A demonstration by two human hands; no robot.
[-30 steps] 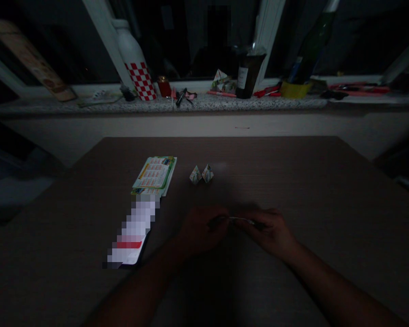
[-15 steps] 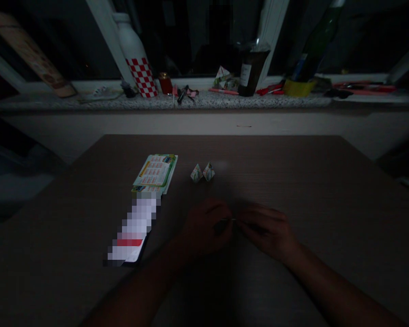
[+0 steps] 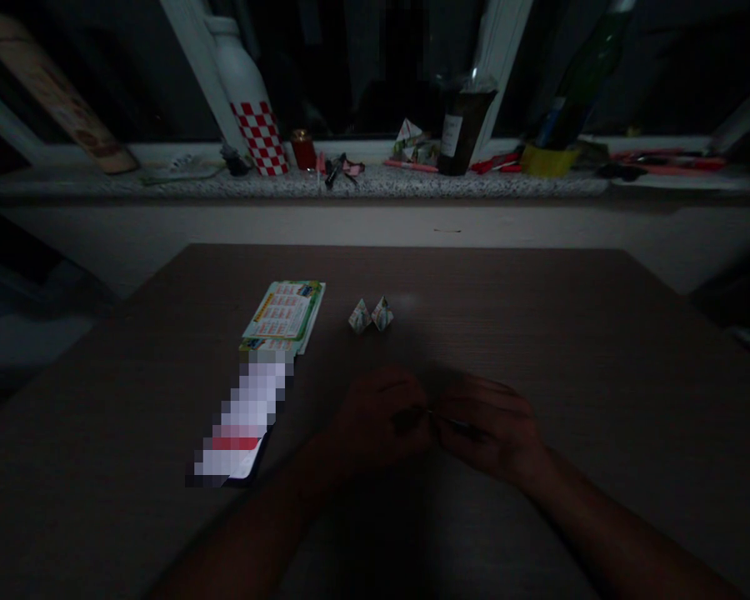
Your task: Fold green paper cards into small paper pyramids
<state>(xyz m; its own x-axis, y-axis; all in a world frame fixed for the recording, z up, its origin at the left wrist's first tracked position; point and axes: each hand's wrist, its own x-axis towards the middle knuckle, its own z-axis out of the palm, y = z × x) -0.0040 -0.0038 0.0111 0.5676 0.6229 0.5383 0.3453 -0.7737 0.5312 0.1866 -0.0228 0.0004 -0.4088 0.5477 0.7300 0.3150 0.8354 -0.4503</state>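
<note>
My left hand (image 3: pixel 387 417) is closed in a pinch above the middle of the table. Facing it from the right, my right hand (image 3: pixel 491 421) has its thumb and fingers pressed together, the fingertips of both hands almost meeting. Between them shows the thin pale edge of what looks like a small piece of folded paper (image 3: pixel 431 412); my fingers hide most of it. Just beyond my hands, two small folded paper shapes (image 3: pixel 371 316) with pointed tips stand side by side on the table.
A stack of printed calendar cards (image 3: pixel 281 312) lies at the left, with a lit phone (image 3: pixel 243 462) nearer me. Behind the brown table (image 3: pixel 537 300), the stone windowsill (image 3: pixel 375 187) carries a checked bottle (image 3: pixel 259 133), a dark cup (image 3: pixel 459 129), a green bottle (image 3: pixel 591 75) and pens.
My fingertips have drawn closer together and dipped slightly, so less of the pale edge shows between them. The cards, phone and folded shapes stay in place.
</note>
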